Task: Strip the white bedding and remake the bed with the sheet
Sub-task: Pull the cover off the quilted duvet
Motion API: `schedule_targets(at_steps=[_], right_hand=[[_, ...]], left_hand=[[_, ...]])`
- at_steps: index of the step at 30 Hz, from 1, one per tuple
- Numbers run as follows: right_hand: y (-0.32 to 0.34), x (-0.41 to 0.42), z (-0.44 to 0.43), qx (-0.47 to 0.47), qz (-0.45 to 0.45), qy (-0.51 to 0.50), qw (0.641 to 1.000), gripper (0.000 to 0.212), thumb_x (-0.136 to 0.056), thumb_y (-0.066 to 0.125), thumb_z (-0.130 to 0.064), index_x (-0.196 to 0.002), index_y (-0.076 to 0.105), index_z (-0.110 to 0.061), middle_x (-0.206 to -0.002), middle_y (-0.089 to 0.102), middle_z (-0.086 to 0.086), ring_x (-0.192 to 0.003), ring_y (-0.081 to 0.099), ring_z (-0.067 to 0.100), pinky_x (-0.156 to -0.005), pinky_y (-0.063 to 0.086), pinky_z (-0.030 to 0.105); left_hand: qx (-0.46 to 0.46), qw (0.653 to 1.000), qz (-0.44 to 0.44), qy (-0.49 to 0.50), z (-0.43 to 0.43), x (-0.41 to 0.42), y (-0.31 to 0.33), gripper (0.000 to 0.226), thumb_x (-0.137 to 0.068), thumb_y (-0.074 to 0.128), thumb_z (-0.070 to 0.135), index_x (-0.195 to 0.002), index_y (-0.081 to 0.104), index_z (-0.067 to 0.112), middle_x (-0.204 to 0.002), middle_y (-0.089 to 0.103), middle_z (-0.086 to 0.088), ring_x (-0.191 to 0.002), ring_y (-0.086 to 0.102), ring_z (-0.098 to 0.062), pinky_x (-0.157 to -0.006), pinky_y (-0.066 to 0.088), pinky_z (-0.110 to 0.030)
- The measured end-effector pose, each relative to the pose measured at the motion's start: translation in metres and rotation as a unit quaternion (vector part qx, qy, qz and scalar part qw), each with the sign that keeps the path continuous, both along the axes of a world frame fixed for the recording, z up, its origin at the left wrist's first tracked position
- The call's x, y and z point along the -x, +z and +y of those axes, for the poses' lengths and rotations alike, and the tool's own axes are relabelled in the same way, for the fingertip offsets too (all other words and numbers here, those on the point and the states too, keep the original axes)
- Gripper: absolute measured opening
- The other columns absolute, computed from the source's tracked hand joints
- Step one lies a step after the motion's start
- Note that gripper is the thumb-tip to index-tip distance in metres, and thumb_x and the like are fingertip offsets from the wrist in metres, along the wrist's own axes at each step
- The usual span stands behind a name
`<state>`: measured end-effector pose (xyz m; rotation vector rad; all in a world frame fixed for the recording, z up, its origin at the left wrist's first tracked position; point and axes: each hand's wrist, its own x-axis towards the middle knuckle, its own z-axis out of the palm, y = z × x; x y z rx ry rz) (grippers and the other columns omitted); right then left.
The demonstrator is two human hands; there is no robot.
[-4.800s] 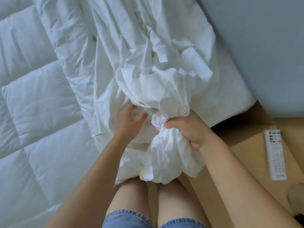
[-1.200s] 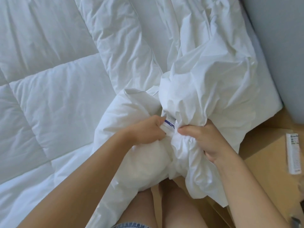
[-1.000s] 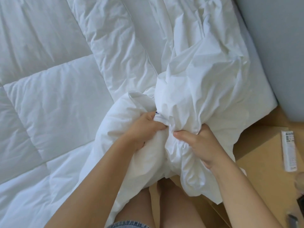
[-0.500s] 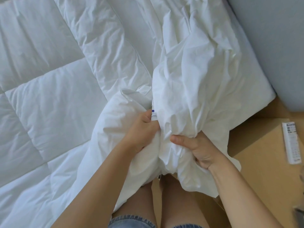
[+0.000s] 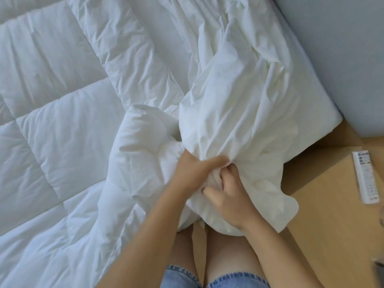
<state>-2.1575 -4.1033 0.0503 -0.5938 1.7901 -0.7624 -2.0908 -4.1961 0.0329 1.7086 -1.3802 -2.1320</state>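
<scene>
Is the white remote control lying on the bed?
No, the remote control lies on the tan wooden surface beside the bed, right of the bunched sheet.

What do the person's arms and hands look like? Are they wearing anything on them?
Both arms are bare: no sleeves show. The left hand and right hand wear no gloves, and no rings or watch can be seen. Lower down are blue denim shorts with frayed hems.

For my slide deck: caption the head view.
Both hands, left hand and right hand, bunch a white sheet over the quilted duvet.
</scene>
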Motion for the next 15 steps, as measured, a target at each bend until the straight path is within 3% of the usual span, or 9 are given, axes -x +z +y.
schedule_targets(at_steps=[2,4,5,7,9,12,15], right_hand=[[-0.001,0.010,0.008,0.009,-0.075,-0.058,0.995,0.029,-0.070,0.048,-0.027,-0.094,0.063,-0.030,-0.108,0.050,-0.006,-0.099,0.051,-0.005,-0.086,0.043,0.021],[-0.010,0.022,0.015,0.015,-0.125,-0.172,0.977,0.028,-0.073,0.050,-0.023,-0.092,0.069,-0.015,-0.103,0.059,0.014,-0.102,0.057,0.025,-0.092,0.046,0.042],[-0.016,0.026,0.018,0.014,-0.135,-0.240,0.961,0.026,-0.075,0.056,-0.023,-0.088,0.066,-0.003,-0.093,0.058,0.022,-0.094,0.057,0.037,-0.092,0.047,0.049],[-0.024,0.030,0.019,-0.002,-0.099,-0.308,0.946,0.027,-0.079,0.066,-0.022,-0.081,0.061,0.005,-0.079,0.057,0.019,-0.081,0.056,0.040,-0.088,0.049,0.055],[-0.033,0.036,0.017,-0.018,-0.062,-0.321,0.945,0.003,-0.081,0.067,-0.013,-0.082,0.066,-0.011,-0.079,0.067,0.010,-0.083,0.065,0.031,-0.086,0.054,0.048],[-0.040,0.050,0.009,-0.013,-0.091,-0.261,0.961,0.024,-0.080,0.066,-0.006,-0.094,0.062,-0.026,-0.081,0.070,-0.007,-0.081,0.068,0.014,-0.079,0.057,0.033],[-0.043,0.056,0.000,-0.014,-0.060,-0.130,0.990,0.028,-0.079,0.067,-0.011,-0.095,0.060,-0.033,-0.088,0.070,-0.010,-0.083,0.066,0.008,-0.074,0.055,0.022]], left_hand=[[-0.021,0.999,-0.014,0.028,-0.007,0.003,-0.009,0.026,-0.067,0.078,0.026,-0.090,0.065,0.026,-0.081,0.072,0.009,-0.077,0.069,-0.009,-0.062,0.052,-0.022],[-0.018,0.998,-0.023,0.055,-0.006,0.006,-0.014,0.013,-0.072,0.071,0.021,-0.084,0.064,0.024,-0.076,0.071,0.007,-0.073,0.069,-0.012,-0.058,0.053,-0.025],[-0.019,0.997,-0.029,0.070,-0.003,0.007,-0.015,0.010,-0.074,0.068,0.021,-0.083,0.064,0.023,-0.075,0.070,0.006,-0.073,0.068,-0.014,-0.060,0.054,-0.028],[-0.002,0.994,-0.051,0.096,0.004,0.009,-0.016,0.004,-0.074,0.064,0.022,-0.079,0.063,0.022,-0.065,0.068,0.010,-0.068,0.067,-0.013,-0.059,0.054,-0.028],[0.041,0.990,-0.078,0.107,0.009,0.013,-0.014,0.002,-0.077,0.060,0.021,-0.076,0.061,0.020,-0.058,0.064,0.011,-0.061,0.064,-0.010,-0.050,0.050,-0.022],[0.117,0.978,-0.122,0.126,0.011,0.020,-0.011,0.011,-0.078,0.054,0.020,-0.087,0.061,0.019,-0.076,0.064,0.006,-0.076,0.063,-0.018,-0.060,0.050,-0.028],[0.129,0.981,-0.108,0.095,0.011,0.019,-0.009,0.036,-0.070,0.065,0.040,-0.103,0.057,0.029,-0.093,0.063,0.017,-0.094,0.061,-0.012,-0.078,0.049,-0.031]])
